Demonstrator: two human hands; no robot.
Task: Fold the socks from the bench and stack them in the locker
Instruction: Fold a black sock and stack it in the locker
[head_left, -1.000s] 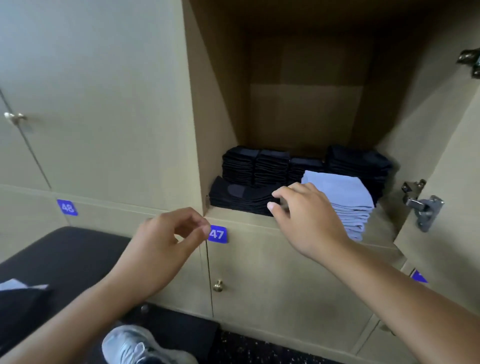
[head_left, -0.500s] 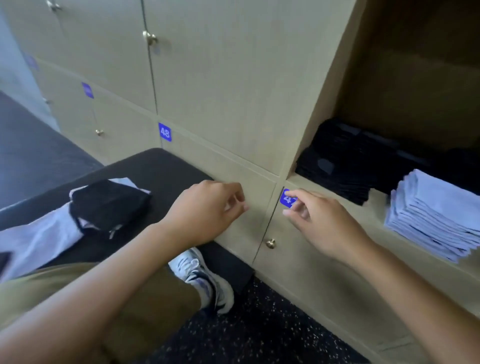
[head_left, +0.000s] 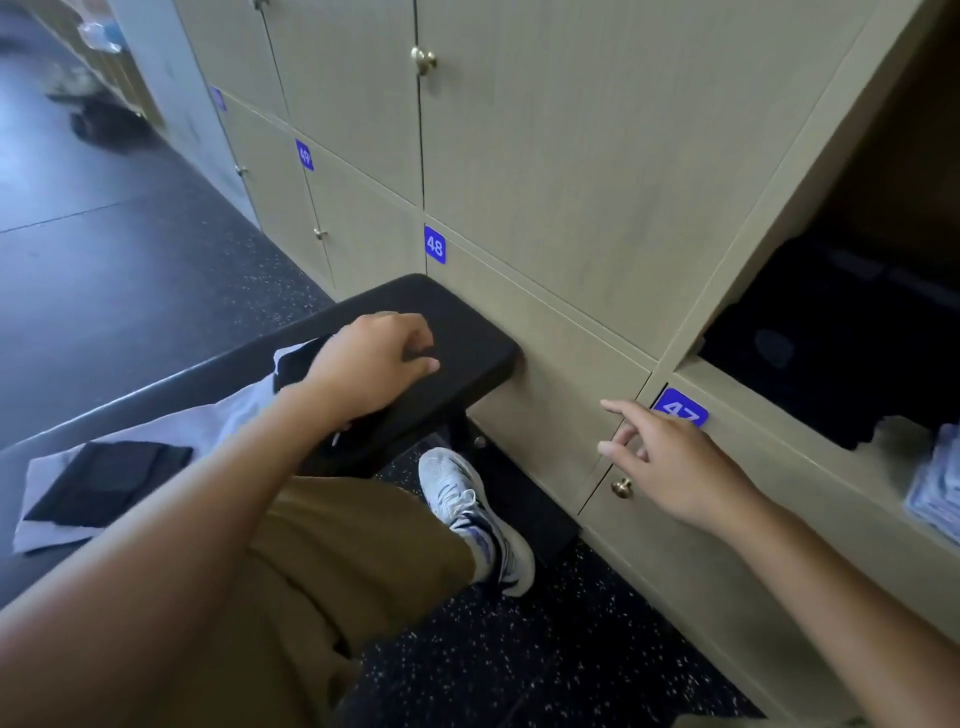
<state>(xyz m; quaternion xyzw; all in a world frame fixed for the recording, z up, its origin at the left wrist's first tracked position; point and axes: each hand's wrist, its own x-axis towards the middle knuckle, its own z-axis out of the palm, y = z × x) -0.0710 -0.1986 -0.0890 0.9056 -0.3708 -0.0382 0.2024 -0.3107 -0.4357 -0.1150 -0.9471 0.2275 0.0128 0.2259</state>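
Left hand (head_left: 371, 364) grips a black sock (head_left: 298, 364) at the bench's (head_left: 467, 332) locker-side end; right hand (head_left: 670, 462), fingers loosely spread, holds nothing.

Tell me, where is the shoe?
The shoe is low in the middle of the head view, on the speckled floor, just below the bench end and left of the lockers.

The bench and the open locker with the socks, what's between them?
In the head view, only closed locker doors separate the bench from the open locker; the right hand hovers there.
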